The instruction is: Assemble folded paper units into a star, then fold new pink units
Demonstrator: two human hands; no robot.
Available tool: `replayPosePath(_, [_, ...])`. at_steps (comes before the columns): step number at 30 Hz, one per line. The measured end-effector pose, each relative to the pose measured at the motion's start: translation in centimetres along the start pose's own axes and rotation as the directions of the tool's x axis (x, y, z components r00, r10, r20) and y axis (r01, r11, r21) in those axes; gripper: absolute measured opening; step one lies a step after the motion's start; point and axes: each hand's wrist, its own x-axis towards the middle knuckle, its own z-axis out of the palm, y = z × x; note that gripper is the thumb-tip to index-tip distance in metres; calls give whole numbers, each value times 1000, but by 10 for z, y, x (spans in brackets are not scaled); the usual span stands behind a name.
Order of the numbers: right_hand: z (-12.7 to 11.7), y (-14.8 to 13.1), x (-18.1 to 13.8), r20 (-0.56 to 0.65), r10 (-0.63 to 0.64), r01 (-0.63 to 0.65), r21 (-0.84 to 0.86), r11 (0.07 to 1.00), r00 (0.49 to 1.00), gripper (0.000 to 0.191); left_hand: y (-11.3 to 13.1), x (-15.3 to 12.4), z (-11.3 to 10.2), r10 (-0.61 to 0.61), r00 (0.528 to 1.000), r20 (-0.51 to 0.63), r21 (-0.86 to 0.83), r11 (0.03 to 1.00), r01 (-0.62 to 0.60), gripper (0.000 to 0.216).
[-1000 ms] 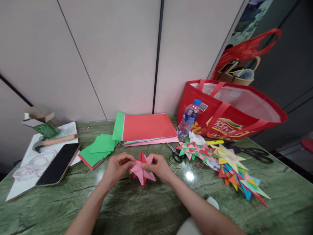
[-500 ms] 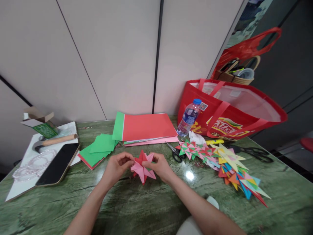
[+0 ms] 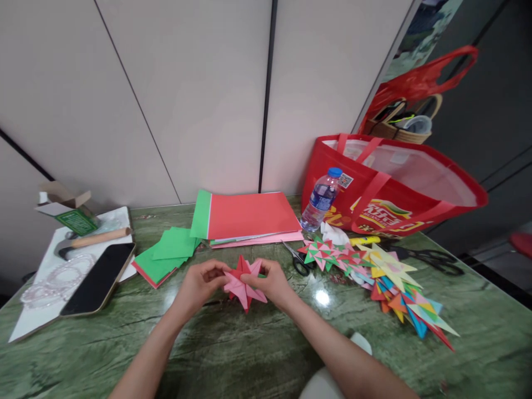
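Note:
Between my two hands is a folded paper star (image 3: 245, 288) in pink and red, its points spreading outward just above the table. My left hand (image 3: 204, 281) pinches a point on its left side with thumb and index finger. On the other side, my right hand (image 3: 271, 284) grips the star, thumb on top and the other fingers behind it. Small green paper squares (image 3: 168, 252), with red ones below, lie beyond my left hand. Scissors (image 3: 298, 260) rest past my right hand.
Red, green and pink sheets (image 3: 253, 215) are stacked by the wall. A water bottle (image 3: 322, 199) stands before a red shopping bag (image 3: 394, 188). Several folded paper stars (image 3: 390, 271) lie on the right; a phone (image 3: 100, 280), a hammer (image 3: 97, 238) and a small box (image 3: 77, 216) are left.
The star has shifted and turned slightly to the right in my hands. My left hand has moved a touch along its point; the things around have stayed put.

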Motion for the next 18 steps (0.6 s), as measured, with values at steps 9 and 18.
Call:
replayPosePath(9, [0,5,0,21,-22,23,-28,999,1000,29,4,-1,1,0,1000,17,43,999,0,11])
replayPosePath(18, [2,7,-1,83,-29,35,-70,997,996,26,-5,-1,4,20,1000,1,94,995,-20,18])
